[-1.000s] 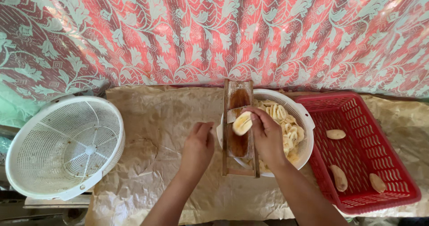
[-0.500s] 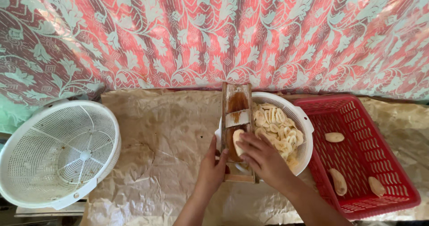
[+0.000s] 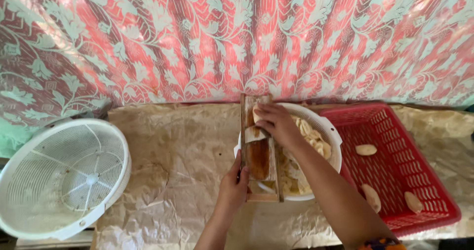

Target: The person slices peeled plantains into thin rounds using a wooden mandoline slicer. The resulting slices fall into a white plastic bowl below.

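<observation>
A wooden slicer board (image 3: 258,161) lies across a white bowl (image 3: 330,131) that holds several pale slices. My left hand (image 3: 232,188) grips the board's near left edge and steadies it. My right hand (image 3: 274,121) is at the board's far end, pressing a pale peeled piece (image 3: 256,114) down on it, fingers closed over the piece. The blade area shows just below that hand.
A red plastic basket (image 3: 395,181) to the right holds three pale peeled pieces. A white plastic colander (image 3: 59,176) sits at the left. Crumpled brown paper (image 3: 177,166) covers the surface. A red patterned cloth (image 3: 237,37) hangs behind.
My right hand slid the pale piece from the middle of the board up to its far end. My left hand stays on the board's near edge.
</observation>
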